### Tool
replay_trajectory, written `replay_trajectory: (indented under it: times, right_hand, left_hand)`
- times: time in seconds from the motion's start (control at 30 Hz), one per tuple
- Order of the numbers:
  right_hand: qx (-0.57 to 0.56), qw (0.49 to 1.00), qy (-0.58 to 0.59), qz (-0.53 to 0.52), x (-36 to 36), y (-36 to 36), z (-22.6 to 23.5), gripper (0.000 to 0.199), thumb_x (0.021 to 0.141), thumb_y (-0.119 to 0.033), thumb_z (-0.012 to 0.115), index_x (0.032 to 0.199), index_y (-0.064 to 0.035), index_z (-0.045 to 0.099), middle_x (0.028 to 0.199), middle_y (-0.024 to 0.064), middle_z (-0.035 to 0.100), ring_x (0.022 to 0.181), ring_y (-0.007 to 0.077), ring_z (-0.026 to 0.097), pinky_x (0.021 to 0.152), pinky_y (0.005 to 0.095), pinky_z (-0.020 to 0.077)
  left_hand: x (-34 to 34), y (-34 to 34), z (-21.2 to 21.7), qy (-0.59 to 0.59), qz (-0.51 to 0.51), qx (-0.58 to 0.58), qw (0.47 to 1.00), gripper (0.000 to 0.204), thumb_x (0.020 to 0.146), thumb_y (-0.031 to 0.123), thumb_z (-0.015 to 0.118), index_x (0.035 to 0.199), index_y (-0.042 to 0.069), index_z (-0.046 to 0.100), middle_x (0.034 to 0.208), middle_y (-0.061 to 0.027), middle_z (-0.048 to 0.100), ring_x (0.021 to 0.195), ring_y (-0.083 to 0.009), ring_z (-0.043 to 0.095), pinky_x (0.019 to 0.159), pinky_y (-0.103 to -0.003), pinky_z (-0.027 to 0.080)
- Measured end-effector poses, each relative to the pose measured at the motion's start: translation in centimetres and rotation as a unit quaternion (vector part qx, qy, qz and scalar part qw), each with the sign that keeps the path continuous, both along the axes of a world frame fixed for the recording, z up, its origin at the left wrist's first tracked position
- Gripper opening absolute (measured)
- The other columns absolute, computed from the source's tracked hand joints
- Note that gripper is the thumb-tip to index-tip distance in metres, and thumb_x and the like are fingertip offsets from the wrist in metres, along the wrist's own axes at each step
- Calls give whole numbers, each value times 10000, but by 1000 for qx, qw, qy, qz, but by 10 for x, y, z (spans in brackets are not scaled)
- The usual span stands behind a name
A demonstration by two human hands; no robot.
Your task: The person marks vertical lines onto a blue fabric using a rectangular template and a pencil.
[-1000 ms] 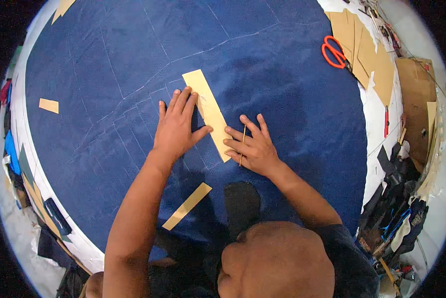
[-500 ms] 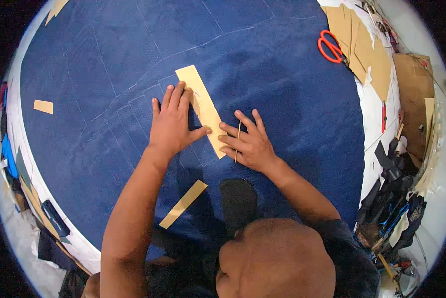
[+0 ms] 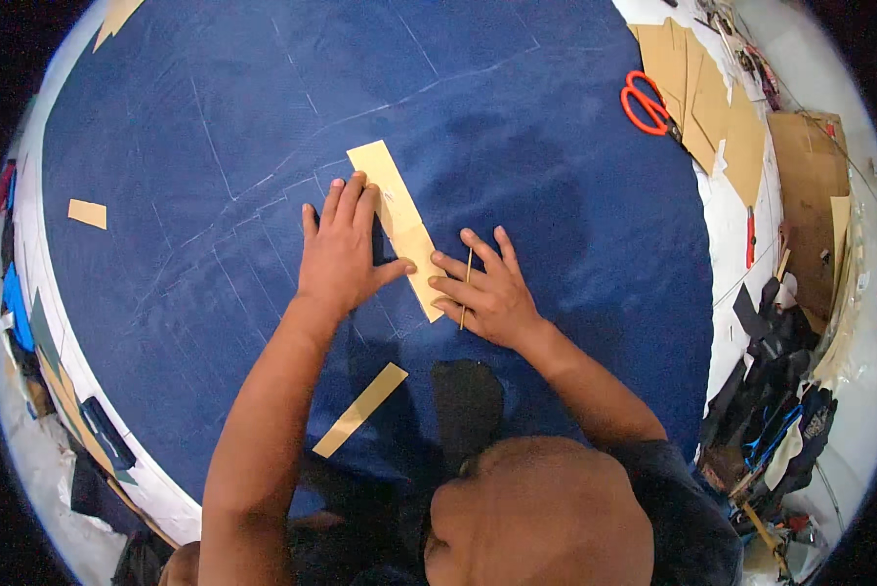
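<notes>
A long pale-yellow card strip [image 3: 411, 232] lies slantwise on dark blue fabric [image 3: 575, 176] marked with thin chalk lines. My left hand [image 3: 341, 244] rests flat along the strip's left edge, fingers spread, with fingertips and thumb on the card. On the other side, my right hand [image 3: 492, 293] touches the lower right edge with its fingertips. A thin yellowish stick [image 3: 466, 293], like a slim pencil, is held between the fingers of that hand. A second, narrower card strip [image 3: 362, 410] lies on the fabric nearer to me.
Orange-handled scissors [image 3: 646, 105] lie at the upper right beside brown card pieces [image 3: 731, 117]. A small card piece [image 3: 88, 214] sits far left. Dark scraps [image 3: 771, 361] are heaped along the right, below a red pen-like tool [image 3: 750, 237]. A cardboard box [image 3: 805, 186] stands there too.
The whole view has shifted slightly, so things appear a little lower. Both hands stay in place on the card strip, which has not visibly moved on the fabric.
</notes>
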State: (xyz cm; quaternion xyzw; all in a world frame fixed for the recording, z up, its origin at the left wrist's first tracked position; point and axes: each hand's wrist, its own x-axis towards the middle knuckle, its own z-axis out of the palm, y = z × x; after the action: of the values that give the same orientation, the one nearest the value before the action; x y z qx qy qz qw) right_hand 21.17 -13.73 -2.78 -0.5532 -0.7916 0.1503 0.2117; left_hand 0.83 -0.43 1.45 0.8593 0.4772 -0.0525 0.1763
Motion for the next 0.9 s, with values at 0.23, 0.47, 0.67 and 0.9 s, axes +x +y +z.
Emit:
replay_trajectory:
  times: [0.23, 0.47, 0.67, 0.9]
  right_hand:
    - [-99, 912, 359, -173, 9, 44, 25, 314, 996, -181, 491, 1249, -36, 606, 996, 135, 678, 944, 302, 642, 921, 435, 476]
    - [-93, 913, 367, -155, -37, 157, 24, 272, 991, -213, 589, 1136, 0, 674, 1009, 132, 706, 930, 237, 676, 848, 343, 525]
    - [-85, 968, 228, -62, -46, 191, 11, 239, 960, -219, 624, 1089, -35, 705, 1035, 147, 730, 964, 281, 704, 848, 365, 546]
    - [-82, 977, 181, -71, -47, 194, 8, 210, 946, -217, 625, 1040, -42, 693, 976, 163, 726, 865, 331, 716, 779, 407, 564]
  left_hand:
    - [5, 1, 5, 18, 6, -8, 1000, 1088, 615, 560, 872, 1447, 37, 405, 1582, -168, 302, 1472, -374, 286, 1135, -638, 280]
    - [20, 3, 11, 98, 7, -6, 995, 1056, 574, 531, 902, 1393, 38, 454, 1521, -164, 369, 1414, -358, 366, 1126, -524, 361]
    - [29, -2, 8, 79, 70, -60, 993, 869, 757, 338, 824, 1466, 62, 404, 1607, -148, 274, 1468, -371, 307, 1091, -550, 398]
    - [31, -2, 0, 67, 65, -46, 995, 776, 889, 303, 676, 1530, 37, 328, 1615, -160, 248, 1469, -377, 296, 1084, -577, 401]
